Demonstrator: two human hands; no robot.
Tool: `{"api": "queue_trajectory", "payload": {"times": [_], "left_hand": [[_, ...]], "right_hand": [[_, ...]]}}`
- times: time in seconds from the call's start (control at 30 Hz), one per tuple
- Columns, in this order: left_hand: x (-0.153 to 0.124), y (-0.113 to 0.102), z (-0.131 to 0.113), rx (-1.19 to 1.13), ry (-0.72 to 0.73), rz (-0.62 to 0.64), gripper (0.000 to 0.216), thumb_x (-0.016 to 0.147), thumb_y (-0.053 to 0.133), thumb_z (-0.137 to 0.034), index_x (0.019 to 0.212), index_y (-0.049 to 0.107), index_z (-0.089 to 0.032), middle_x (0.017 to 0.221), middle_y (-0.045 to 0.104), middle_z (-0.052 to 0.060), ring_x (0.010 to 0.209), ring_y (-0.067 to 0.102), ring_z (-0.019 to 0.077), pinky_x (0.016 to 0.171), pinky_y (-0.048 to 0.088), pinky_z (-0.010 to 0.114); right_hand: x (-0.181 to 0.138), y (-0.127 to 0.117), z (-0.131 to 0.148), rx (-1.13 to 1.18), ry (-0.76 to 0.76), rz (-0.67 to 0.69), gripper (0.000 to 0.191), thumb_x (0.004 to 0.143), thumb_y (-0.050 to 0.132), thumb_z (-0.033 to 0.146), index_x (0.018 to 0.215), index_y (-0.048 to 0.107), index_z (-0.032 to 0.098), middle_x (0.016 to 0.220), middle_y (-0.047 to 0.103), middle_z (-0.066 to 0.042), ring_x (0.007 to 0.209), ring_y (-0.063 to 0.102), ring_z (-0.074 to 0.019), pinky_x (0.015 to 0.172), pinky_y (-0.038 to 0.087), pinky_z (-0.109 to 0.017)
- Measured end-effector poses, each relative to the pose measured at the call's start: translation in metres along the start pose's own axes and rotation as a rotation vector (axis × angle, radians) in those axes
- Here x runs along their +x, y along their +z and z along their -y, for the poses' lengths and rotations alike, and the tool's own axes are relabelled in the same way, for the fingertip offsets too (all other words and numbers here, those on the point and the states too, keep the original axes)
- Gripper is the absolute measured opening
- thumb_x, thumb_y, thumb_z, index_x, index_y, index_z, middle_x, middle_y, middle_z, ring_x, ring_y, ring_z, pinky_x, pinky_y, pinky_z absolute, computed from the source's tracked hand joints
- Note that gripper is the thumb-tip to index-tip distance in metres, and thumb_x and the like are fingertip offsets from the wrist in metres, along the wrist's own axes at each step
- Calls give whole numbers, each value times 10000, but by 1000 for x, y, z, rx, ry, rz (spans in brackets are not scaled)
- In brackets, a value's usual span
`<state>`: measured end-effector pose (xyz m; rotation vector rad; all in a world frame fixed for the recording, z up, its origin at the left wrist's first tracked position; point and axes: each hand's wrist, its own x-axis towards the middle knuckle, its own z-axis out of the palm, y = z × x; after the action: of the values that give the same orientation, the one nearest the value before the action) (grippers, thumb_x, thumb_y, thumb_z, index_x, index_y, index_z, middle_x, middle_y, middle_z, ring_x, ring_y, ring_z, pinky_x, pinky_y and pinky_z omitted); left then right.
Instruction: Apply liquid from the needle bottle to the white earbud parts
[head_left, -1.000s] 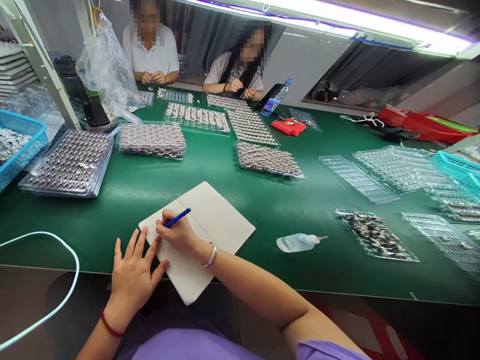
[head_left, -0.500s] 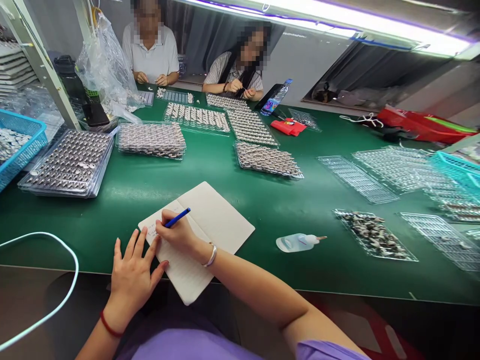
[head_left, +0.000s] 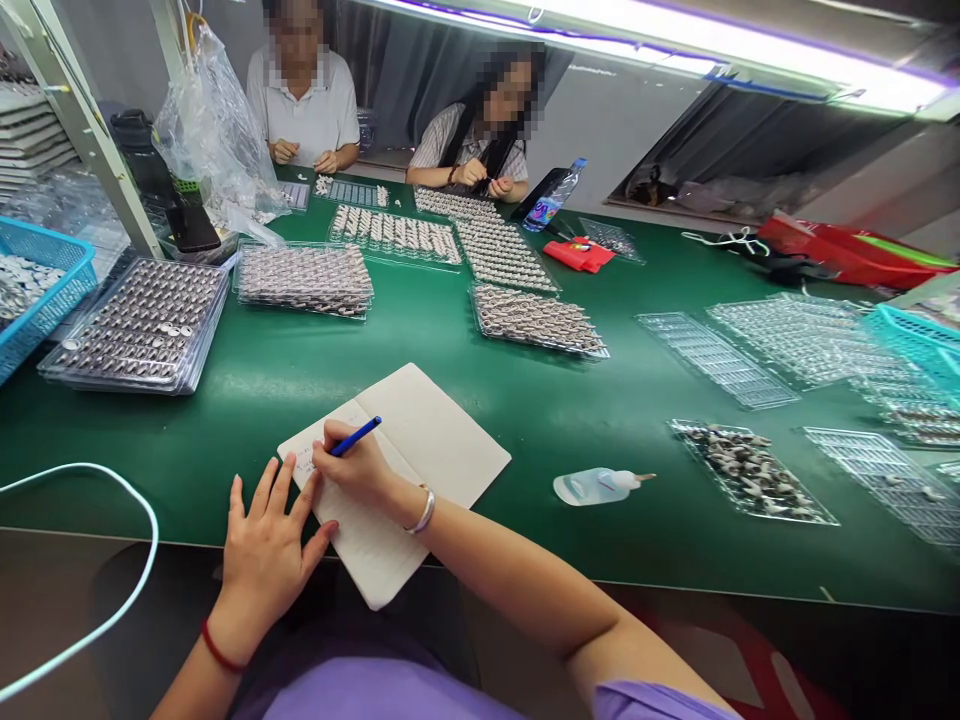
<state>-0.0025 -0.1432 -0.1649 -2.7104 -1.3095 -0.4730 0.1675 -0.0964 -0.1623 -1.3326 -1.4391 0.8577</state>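
An open notebook [head_left: 442,440] lies tilted at the front edge of the green table [head_left: 315,365], with some handwriting at the upper part of its left page. My right hand [head_left: 358,468] is closed around a blue pen [head_left: 356,436] over that page; the pen's tip is hidden by the fingers. My left hand [head_left: 266,545] lies flat with fingers spread, partly on the table and partly on the notebook's left edge. To the right of the notebook a small clear squeeze bottle [head_left: 592,486] with a thin nozzle lies on its side.
Stacked trays of small parts [head_left: 135,325] stand at left beside a blue basket [head_left: 45,300]. A tray of dark and white pieces [head_left: 750,470] and clear trays [head_left: 716,360] lie at right. Two people sit across the table. A white cable [head_left: 154,520] curves at left.
Almost nothing differs. The whole view has shifted very slightly, while both hands, the pen and the notebook keep their places.
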Motion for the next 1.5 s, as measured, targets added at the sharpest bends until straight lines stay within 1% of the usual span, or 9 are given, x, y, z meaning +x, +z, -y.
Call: {"api": "queue_trajectory", "payload": {"times": [0.23, 0.47, 1.03, 1.5], "left_hand": [[0, 1, 0, 30, 9, -10, 540, 949, 455, -497, 1424, 486, -242, 1498, 432, 165, 1346, 437, 363, 1099, 210, 654], [0, 1, 0, 50, 12, -12, 537, 952, 443, -505, 1419, 494, -244, 1490, 444, 164, 1343, 441, 355, 1095, 222, 644], [1, 1, 0, 39, 8, -7, 537, 950, 452, -494, 1422, 490, -241, 1496, 436, 164, 1346, 436, 360, 1093, 223, 648], [-1, 1, 1, 35, 10, -7, 542, 949, 451, -501, 1424, 486, -242, 1499, 430, 164, 1344, 438, 362, 1091, 224, 654]], "right_hand": [[1, 1, -1, 0, 2, -51, 279, 748, 514, 259, 572, 300, 231, 534, 311, 76, 508, 279, -96, 481, 222, -259], [1, 1, 2, 0, 4, -67, 273, 759, 503, 283, 576, 307, 237, 537, 325, 75, 508, 303, -101, 486, 249, -260], [1, 0, 2, -7, -2, -50, 270, 739, 508, 263, 573, 297, 234, 541, 314, 72, 515, 293, -101, 488, 236, -259], [0, 0, 5, 2, 5, -37, 288, 728, 501, 268, 578, 258, 236, 553, 270, 74, 518, 270, -99, 484, 223, -258]]}}
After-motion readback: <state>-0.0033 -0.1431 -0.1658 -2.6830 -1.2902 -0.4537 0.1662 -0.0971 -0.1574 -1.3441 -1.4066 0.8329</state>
